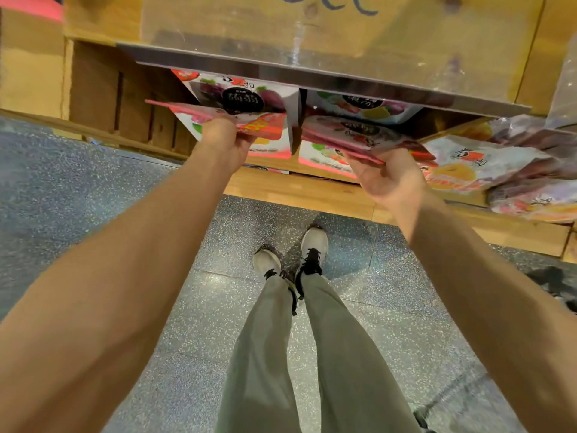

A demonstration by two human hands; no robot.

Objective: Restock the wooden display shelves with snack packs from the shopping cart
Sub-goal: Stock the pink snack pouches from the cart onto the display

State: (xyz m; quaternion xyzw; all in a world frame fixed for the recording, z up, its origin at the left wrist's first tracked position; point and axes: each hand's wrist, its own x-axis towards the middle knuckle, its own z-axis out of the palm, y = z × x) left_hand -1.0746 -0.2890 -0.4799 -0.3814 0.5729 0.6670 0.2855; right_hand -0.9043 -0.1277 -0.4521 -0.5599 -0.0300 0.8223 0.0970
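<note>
Foil under my fingers feels light, floppy and slick, I'd judge — my left hand (pixel 225 144) pinches one flat pink snack pouch (pixel 218 118) by its near edge, my right hand (pixel 388 176) another pink pouch (pixel 359 137), both at the wooden shelf (pixel 299 189) mouth.

You're seeing warm, even indoor light with glare on the clear panel (pixel 343 35) at the top, soft shadows beneath the shoes (pixel 290 257), wide-angle bending at the edges, and overall slight blur.
</note>
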